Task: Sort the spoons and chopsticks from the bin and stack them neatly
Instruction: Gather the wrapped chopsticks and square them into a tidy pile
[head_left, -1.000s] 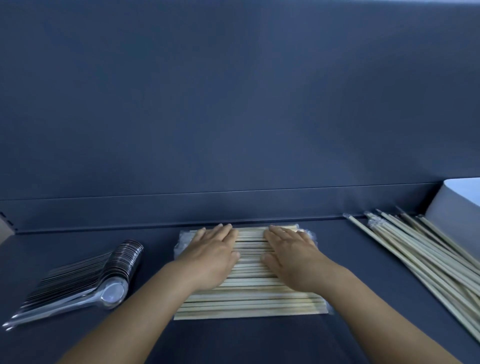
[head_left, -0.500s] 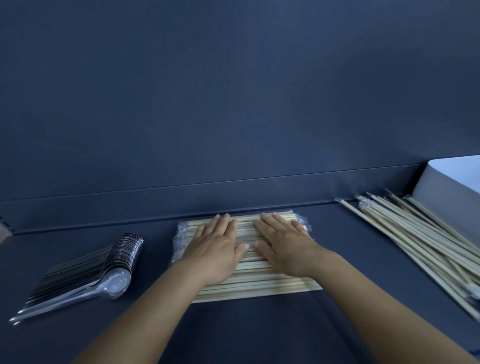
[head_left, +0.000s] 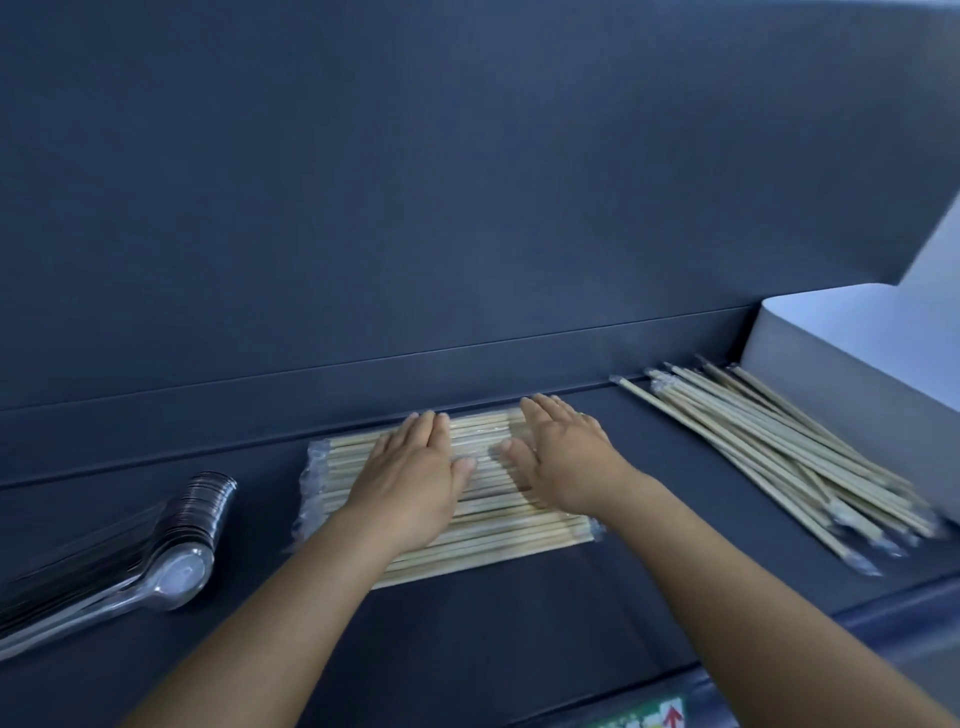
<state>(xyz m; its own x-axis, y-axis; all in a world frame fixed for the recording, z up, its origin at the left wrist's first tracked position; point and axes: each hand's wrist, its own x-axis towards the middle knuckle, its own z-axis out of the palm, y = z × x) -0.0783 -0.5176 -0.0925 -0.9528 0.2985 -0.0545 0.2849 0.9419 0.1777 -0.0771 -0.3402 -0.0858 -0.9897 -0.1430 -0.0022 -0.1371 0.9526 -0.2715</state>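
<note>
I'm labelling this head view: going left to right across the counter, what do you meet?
Stack of clear plastic spoons → left hand → right hand, both flat on the neat chopstick stack → loose chopstick pile → white bin.

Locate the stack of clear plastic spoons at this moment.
In the head view the stack of spoons lies at the far left of the dark table, left of the flat chopstick stack under both hands.

Dark table (head_left: 519, 613) bears stacked spoons (head_left: 156, 535), flat chopsticks (head_left: 498, 525), loose chopsticks (head_left: 779, 452), perhaps wrapped.
</note>
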